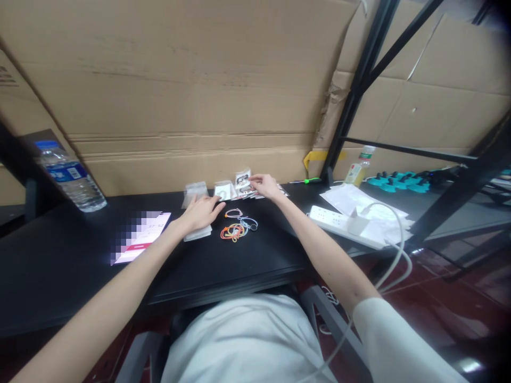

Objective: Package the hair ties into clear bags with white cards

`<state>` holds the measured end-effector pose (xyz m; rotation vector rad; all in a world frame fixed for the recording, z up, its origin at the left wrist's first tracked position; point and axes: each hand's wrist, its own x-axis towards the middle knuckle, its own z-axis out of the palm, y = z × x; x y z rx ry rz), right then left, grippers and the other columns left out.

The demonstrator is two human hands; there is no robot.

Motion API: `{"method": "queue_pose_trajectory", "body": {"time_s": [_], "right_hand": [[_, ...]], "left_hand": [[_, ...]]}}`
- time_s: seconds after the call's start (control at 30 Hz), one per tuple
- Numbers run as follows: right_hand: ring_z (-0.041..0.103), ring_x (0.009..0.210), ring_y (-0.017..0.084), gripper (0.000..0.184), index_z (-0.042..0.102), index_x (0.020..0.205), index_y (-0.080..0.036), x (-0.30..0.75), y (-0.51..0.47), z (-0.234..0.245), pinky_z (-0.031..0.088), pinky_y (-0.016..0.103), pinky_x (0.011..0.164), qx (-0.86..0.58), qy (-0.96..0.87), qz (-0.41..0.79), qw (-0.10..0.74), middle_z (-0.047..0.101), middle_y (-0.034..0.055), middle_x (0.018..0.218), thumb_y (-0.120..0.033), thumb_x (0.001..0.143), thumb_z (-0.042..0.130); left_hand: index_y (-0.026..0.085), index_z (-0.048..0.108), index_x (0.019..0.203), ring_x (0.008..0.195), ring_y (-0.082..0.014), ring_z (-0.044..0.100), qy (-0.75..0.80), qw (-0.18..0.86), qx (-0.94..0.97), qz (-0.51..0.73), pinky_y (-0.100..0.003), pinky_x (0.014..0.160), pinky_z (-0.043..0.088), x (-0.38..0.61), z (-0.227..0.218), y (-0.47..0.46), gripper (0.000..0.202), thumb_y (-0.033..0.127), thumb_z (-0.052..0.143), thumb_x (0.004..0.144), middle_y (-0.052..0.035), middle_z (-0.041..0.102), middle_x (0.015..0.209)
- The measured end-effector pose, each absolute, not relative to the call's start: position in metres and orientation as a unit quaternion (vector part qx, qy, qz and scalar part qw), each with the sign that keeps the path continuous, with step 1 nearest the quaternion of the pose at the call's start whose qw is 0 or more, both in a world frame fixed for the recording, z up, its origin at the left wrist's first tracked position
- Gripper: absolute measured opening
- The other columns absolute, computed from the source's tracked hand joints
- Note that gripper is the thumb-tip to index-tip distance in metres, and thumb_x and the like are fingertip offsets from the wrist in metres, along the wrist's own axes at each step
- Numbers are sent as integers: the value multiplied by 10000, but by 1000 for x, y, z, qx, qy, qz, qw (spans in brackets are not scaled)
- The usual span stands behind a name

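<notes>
My left hand point(203, 211) lies flat, fingers stretched, on a stack of small clear plastic bags point(197, 233) on the black table point(59, 255). My right hand point(265, 185) reaches to the back of the table and pinches a small packet with a dark item point(242, 180) at the end of a row of similar packets point(223, 190). A loose pile of coloured hair ties point(238, 226), orange, yellow, blue and pink, lies on the table just in front of both hands.
A water bottle point(69, 176) stands at the left. A phone point(140, 236) lies near my left forearm. At the right sit a white power strip point(339, 223) with cable, papers point(359, 205), a small bottle point(358, 166) and teal objects point(395, 182). Cardboard point(179, 80) backs the table.
</notes>
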<state>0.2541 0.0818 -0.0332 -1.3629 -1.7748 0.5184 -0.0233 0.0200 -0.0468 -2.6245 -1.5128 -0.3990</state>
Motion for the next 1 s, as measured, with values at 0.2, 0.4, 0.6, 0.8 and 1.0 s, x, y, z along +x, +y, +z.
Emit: {"method": "queue_pose_trajectory", "body": {"time_s": [0.2, 0.4, 0.6, 0.8, 1.0], "right_hand": [[804, 928, 211, 270, 792, 1208, -175, 257, 83, -38, 615, 347, 942, -541, -745, 150, 360, 831, 84, 1023, -228, 963, 692], [755, 1147, 252, 291, 798, 1213, -202, 255, 76, -36, 523, 363, 1079, -529, -784, 66, 318, 813, 90, 1172, -171, 937, 714], [699, 1205, 273, 286, 800, 1216, -192, 252, 69, -34, 487, 370, 1088, -530, -797, 12, 292, 762, 140, 1248, -167, 961, 674], [679, 1166, 258, 374, 783, 1266, -232, 253, 69, -36, 487, 371, 1066, -541, -793, -7, 280, 717, 138, 1224, -111, 955, 616], [669, 1094, 252, 384, 749, 1305, -242, 248, 65, -33, 500, 392, 1050, -552, -784, -14, 284, 663, 126, 1210, -154, 960, 604]], "left_hand": [[167, 609, 1417, 1388, -385, 579, -505, 13, -853, -129, -664, 1237, 225, -20, -48, 19, 682, 605, 202, 1089, -205, 690, 1406], [182, 617, 1403, 1390, -377, 573, -491, 9, -861, -136, -653, 1234, 256, -19, -48, 19, 667, 605, 209, 1087, -184, 688, 1419], [177, 633, 1348, 1298, -381, 625, -485, 29, -864, -132, -622, 1179, 344, -20, -44, 16, 661, 602, 201, 1083, -189, 730, 1301], [177, 591, 1377, 1286, -374, 632, -517, 49, -844, -134, -585, 1159, 371, -21, -36, 13, 630, 577, 201, 1086, -187, 714, 1336], [129, 590, 1364, 1313, -453, 588, -630, 145, -755, -108, -606, 1090, 419, -41, -34, 22, 489, 408, 494, 974, -249, 695, 1351]]}}
